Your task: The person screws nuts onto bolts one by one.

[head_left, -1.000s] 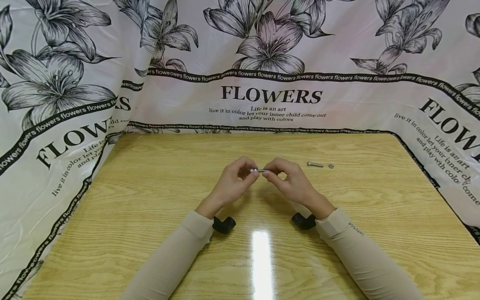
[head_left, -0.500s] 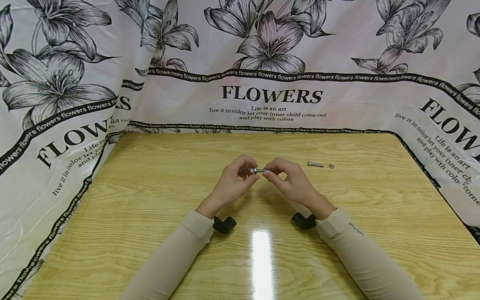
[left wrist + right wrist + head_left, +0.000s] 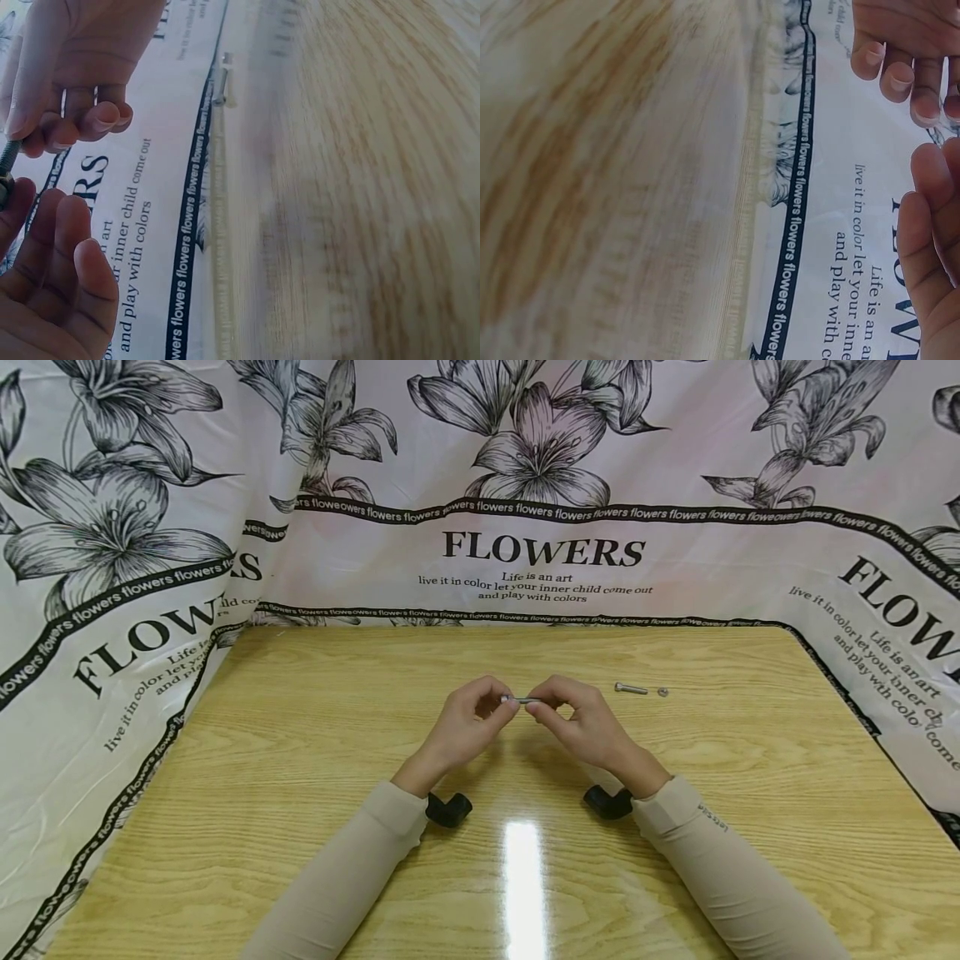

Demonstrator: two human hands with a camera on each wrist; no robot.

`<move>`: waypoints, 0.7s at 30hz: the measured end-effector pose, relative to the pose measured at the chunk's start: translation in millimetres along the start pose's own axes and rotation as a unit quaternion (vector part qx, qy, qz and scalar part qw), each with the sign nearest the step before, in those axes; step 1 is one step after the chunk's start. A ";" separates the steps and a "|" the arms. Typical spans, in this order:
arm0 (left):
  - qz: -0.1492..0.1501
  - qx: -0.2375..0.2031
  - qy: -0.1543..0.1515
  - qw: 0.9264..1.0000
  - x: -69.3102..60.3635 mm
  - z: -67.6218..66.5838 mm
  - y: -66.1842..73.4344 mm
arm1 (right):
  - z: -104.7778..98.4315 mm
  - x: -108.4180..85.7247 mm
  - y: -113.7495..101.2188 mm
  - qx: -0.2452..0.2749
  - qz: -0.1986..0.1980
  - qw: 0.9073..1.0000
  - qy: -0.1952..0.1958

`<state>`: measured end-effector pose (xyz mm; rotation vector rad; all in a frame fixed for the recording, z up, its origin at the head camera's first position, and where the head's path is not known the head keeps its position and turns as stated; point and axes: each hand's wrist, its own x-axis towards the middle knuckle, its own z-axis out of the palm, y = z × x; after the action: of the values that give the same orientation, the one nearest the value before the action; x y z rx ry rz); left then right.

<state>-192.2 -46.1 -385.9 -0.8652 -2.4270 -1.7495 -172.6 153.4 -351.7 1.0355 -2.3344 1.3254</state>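
Thin silver metal bolt [image 3: 522,700]: held over the yellow wooden bench [image 3: 322,718].
Left grip [image 3: 462,725]: pinches its thick end.
Right grip [image 3: 588,720]: pinches its other end.
Good turning: probably slow, light, bolt straight.

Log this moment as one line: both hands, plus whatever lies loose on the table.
Left hand: pinches bolt, head end | Right hand: pinches same bolt, threaded end | Table: second bolt, loose nut, apart

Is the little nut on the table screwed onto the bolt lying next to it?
No, the nut lies apart from that bolt, with a gap of table between them.
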 end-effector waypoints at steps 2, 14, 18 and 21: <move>-0.001 -0.001 0.001 1.000 -0.2 -0.2 0.4 | -0.2 -0.1 0.2 0.000 0.000 1.000 -0.001; 0.037 0.005 0.010 0.999 0.7 -0.7 10.2 | 0.2 -0.5 1.2 -0.003 -0.001 1.000 -0.002; 0.018 0.005 0.006 1.000 -3.3 -3.9 29.9 | 0.3 -0.6 1.0 -0.004 0.001 1.000 -0.002; 0.005 0.008 0.006 1.000 -5.9 -5.8 39.8 | 0.6 -0.6 1.3 -0.005 -0.001 1.000 -0.001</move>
<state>-171.0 -45.1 -351.2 -0.8609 -2.4222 -1.7245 -173.0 153.6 -353.1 1.0364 -2.3374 1.3117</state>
